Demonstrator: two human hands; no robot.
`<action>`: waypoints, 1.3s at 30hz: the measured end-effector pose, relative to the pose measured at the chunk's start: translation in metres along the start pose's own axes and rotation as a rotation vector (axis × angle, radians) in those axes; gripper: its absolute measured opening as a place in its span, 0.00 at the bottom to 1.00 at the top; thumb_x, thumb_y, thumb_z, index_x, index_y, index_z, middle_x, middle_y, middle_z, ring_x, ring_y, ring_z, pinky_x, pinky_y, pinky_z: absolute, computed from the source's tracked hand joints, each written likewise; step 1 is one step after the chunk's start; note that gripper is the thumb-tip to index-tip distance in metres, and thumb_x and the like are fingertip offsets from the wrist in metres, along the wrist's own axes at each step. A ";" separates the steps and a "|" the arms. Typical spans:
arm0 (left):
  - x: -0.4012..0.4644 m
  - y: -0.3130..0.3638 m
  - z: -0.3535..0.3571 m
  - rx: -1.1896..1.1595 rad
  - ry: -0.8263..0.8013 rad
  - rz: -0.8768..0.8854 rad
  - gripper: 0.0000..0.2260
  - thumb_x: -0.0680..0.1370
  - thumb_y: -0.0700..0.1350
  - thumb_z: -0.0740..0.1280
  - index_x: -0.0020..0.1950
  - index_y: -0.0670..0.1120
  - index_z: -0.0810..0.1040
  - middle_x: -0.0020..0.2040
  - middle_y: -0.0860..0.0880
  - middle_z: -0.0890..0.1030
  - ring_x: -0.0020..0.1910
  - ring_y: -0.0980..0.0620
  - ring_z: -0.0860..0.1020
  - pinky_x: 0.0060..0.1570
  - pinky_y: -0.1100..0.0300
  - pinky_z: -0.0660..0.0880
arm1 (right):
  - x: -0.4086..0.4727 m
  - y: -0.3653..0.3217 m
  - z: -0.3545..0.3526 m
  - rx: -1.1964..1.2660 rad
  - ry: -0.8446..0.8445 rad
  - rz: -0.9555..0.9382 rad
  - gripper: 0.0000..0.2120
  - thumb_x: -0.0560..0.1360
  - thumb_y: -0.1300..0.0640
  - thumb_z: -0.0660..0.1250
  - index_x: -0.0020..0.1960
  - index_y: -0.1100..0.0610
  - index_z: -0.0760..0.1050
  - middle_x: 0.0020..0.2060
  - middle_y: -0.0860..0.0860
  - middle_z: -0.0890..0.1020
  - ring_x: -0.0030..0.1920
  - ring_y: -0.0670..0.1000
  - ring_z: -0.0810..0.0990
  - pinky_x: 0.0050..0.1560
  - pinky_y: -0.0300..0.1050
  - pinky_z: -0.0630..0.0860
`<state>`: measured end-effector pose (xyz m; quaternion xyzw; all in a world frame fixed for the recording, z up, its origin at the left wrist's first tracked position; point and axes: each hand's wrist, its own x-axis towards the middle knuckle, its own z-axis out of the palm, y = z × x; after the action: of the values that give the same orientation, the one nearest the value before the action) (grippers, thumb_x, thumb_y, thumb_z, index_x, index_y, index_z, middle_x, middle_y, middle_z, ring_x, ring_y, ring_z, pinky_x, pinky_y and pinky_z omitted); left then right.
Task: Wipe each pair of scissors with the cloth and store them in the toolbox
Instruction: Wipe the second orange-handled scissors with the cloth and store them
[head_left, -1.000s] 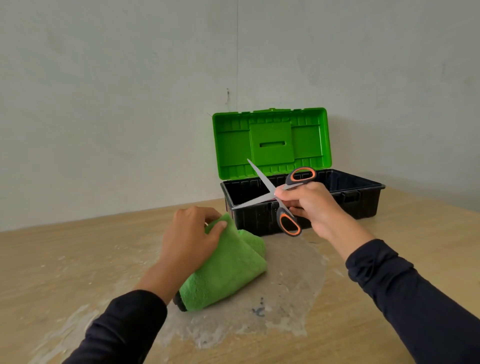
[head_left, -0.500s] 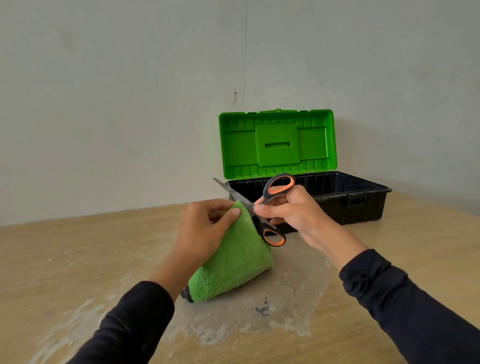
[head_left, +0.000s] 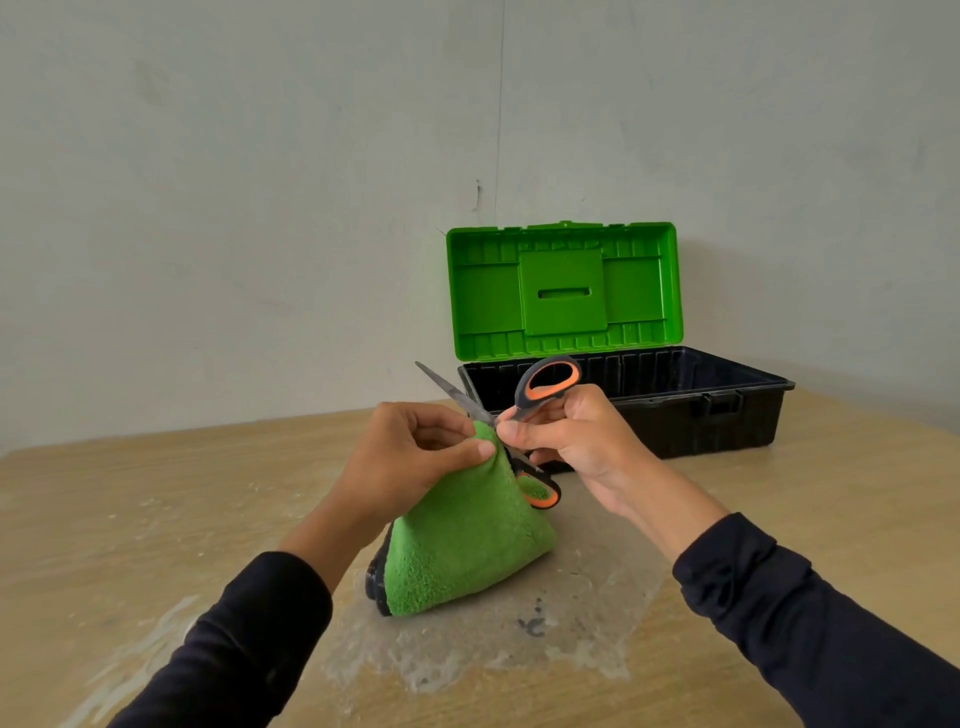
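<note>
My right hand (head_left: 576, 441) grips a pair of scissors (head_left: 545, 387) with black and orange handles, blades spread apart. One blade points up and left past my left hand. My left hand (head_left: 410, 452) pinches the top of a folded green cloth (head_left: 462, 545) around the lower blade, close to the pivot. The cloth's lower end rests on the table. Behind them stands the toolbox (head_left: 727, 410), a black tub with its green lid (head_left: 563, 288) upright and open. Its inside is mostly hidden from here.
The wooden table (head_left: 130, 519) has a pale smeared patch under and in front of the cloth. A grey wall rises close behind the toolbox. A dark rim shows at the cloth's lower left edge.
The scissors came down and left from in front of the toolbox to the cloth. My left hand lifted the cloth's top edge off the table and closed it on the lower blade.
</note>
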<state>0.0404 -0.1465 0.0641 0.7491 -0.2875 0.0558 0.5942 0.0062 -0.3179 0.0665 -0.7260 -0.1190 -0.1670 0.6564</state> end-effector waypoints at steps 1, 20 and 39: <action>0.000 -0.001 0.002 0.036 -0.007 0.026 0.08 0.65 0.41 0.75 0.41 0.40 0.81 0.37 0.44 0.82 0.36 0.53 0.79 0.39 0.64 0.76 | 0.000 0.000 0.001 0.010 0.009 0.000 0.05 0.69 0.67 0.71 0.37 0.59 0.80 0.27 0.45 0.82 0.30 0.40 0.79 0.28 0.32 0.72; 0.001 0.006 0.002 0.042 -0.041 0.088 0.08 0.68 0.40 0.73 0.46 0.40 0.83 0.42 0.44 0.85 0.41 0.52 0.82 0.46 0.56 0.79 | 0.002 -0.006 -0.004 0.054 0.043 0.068 0.04 0.69 0.67 0.71 0.38 0.59 0.80 0.29 0.46 0.82 0.29 0.40 0.79 0.27 0.33 0.73; 0.006 0.011 -0.002 0.039 0.101 0.015 0.09 0.59 0.38 0.78 0.34 0.45 0.80 0.31 0.49 0.81 0.29 0.60 0.77 0.31 0.69 0.74 | 0.000 0.000 0.006 0.052 0.027 -0.037 0.04 0.68 0.68 0.72 0.40 0.60 0.80 0.30 0.46 0.83 0.32 0.40 0.80 0.29 0.33 0.74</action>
<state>0.0400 -0.1482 0.0766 0.7545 -0.2615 0.1037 0.5930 0.0070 -0.3124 0.0664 -0.7041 -0.1277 -0.1858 0.6734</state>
